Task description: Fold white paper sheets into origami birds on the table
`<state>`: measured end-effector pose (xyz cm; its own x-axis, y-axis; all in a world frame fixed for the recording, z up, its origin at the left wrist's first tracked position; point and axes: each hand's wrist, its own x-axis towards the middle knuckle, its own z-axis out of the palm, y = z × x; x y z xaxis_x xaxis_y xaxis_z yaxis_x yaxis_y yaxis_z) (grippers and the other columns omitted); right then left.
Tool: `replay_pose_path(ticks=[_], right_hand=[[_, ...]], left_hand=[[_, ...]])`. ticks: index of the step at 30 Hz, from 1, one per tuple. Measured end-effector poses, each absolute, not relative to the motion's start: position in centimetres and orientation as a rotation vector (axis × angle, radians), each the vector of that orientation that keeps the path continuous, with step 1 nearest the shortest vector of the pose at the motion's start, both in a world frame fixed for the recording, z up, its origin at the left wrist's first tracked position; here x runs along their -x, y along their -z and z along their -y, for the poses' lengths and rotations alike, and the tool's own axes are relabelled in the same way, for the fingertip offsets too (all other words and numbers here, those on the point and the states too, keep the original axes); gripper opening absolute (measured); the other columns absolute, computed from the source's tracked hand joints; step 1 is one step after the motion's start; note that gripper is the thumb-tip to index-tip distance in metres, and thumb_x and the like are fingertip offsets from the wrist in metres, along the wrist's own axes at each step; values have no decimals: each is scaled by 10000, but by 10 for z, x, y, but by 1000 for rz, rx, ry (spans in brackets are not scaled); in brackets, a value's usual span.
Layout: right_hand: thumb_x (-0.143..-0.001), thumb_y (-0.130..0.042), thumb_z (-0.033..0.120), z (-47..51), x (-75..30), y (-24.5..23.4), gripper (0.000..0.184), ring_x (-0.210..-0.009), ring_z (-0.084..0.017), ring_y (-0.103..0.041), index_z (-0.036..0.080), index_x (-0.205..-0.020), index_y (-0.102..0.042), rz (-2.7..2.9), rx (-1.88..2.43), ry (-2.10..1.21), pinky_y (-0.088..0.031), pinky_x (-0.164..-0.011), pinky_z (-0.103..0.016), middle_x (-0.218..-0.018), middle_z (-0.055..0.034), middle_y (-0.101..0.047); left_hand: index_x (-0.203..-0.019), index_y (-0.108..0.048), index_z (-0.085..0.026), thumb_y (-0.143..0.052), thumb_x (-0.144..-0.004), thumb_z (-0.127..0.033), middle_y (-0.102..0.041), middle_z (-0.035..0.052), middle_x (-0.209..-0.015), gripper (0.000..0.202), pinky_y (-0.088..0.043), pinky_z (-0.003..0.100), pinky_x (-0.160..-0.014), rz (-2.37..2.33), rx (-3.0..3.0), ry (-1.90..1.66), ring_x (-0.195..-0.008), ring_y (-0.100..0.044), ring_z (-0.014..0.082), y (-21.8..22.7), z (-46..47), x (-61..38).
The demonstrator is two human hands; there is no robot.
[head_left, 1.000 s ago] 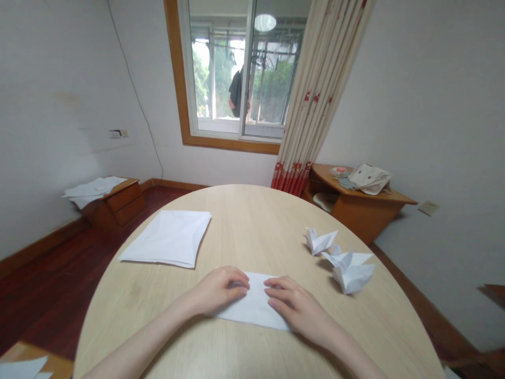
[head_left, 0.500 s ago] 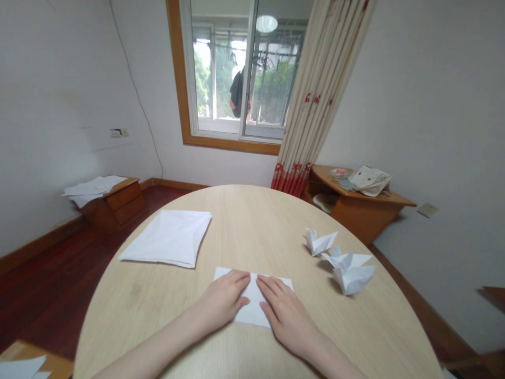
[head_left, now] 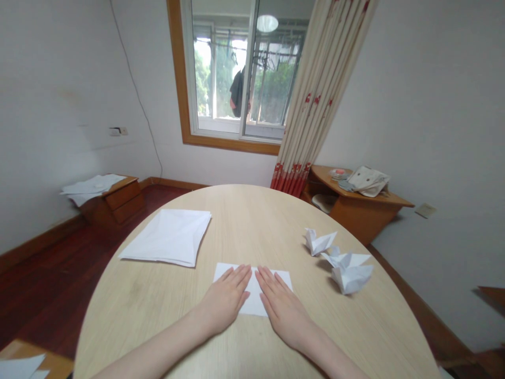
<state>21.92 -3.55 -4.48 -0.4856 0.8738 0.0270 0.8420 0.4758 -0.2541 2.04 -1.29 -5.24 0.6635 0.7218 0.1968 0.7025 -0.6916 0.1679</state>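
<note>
A folded white sheet of paper [head_left: 284,278] lies on the round wooden table [head_left: 252,226] in front of me. My left hand [head_left: 226,297] lies flat on its left half, fingers stretched out and together. My right hand [head_left: 281,305] lies flat on its right half in the same way. Their fingertips point away from me and nearly meet at the sheet's middle. Neither hand grips anything.
A stack of white paper [head_left: 168,237] sits at the table's left. Three folded paper figures [head_left: 341,260] rest at the right. A low wooden cabinet [head_left: 112,197] stands at the left wall, a corner shelf [head_left: 357,202] beside the curtain [head_left: 315,95] and window.
Both hands have flattened and slid forward over the sheet, from curled fingers pressing its near part to flat palms. The sheet now looks narrower and folded.
</note>
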Motion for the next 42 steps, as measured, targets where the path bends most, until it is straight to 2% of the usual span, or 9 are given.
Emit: replay_pose_path(ticks=[7,12,18,20,23,26,31,34,42], right_hand=[[-984,-261,272,34,-219,41,503,-1425,-213,-175,181,-1479,-249,2569,1526,-325,-213,-1161,-481,-1532,-68,-237],[-978,-314,304,33,-222,35,485,-1407,-215,-242,216,-1455,-313,2548,1537,-365,-250,-1147,-469,-1512,-59,-298],[-976,-328,331,36,-220,29,487,-1406,-240,-237,221,-1450,-329,2559,1629,-327,-260,-1138,-490,-1511,-60,-293],[-981,-325,357,38,-219,28,488,-1404,-257,-232,236,-1454,-319,2568,1680,-306,-257,-1134,-503,-1515,-69,-277],[-984,-318,397,41,-219,28,494,-1400,-297,-214,262,-1460,-301,2575,1768,-247,-257,-1124,-523,-1522,-92,-252],[-977,-315,451,42,-219,29,515,-1397,-336,-197,273,-1460,-300,2552,1839,-209,-238,-1113,-562,-1524,-105,-240],[-948,-272,576,40,-222,36,651,-1405,-374,-157,190,-1472,-275,2480,1945,-197,-103,-1079,-682,-1525,-163,-198],[-916,-242,658,39,-225,41,732,-1410,-380,-150,184,-1472,-274,2443,1970,-170,-41,-1038,-734,-1523,-190,-191],[-905,-178,687,39,-228,49,766,-1417,-363,-151,181,-1469,-290,2442,1949,-115,24,-1034,-727,-1520,-201,-213]], left_hand=[[-1452,-307,-174,-302,-1010,-289,-338,97,-1496,458,-319,476,-1105,-1239,-2815,-348,-1387,-303,242,62,11,-21],[-1440,-344,-187,-362,-993,-280,-364,95,-1484,458,-342,509,-1081,-1292,-2783,-317,-1374,-320,295,58,12,-22],[-1424,-391,-234,-429,-967,-308,-367,106,-1481,464,-338,568,-1058,-1421,-2743,-334,-1363,-317,361,57,16,-25],[-1424,-391,-275,-456,-957,-311,-363,89,-1485,473,-314,606,-1055,-1480,-2713,-326,-1358,-314,385,55,18,-26],[-1417,-388,-347,-495,-939,-322,-356,51,-1490,490,-237,719,-1019,-1580,-2647,-266,-1343,-300,447,48,21,-27],[-1403,-392,-392,-518,-929,-358,-348,60,-1493,492,-146,784,-986,-1639,-2596,-234,-1341,-275,476,40,24,-29],[-1407,-366,-412,-507,-934,-393,-323,123,-1499,494,-100,784,-982,-1707,-2576,-173,-1346,-269,469,34,26,-30],[-1402,-373,-415,-513,-923,-428,-347,139,-1486,499,-75,792,-970,-1751,-2576,-184,-1336,-284,478,36,26,-30],[-1398,-401,-388,-524,-904,-478,-350,121,-1493,517,-30,744,-1024,-1773,-2613,-314,-1369,-234,453,51,22,-26]])
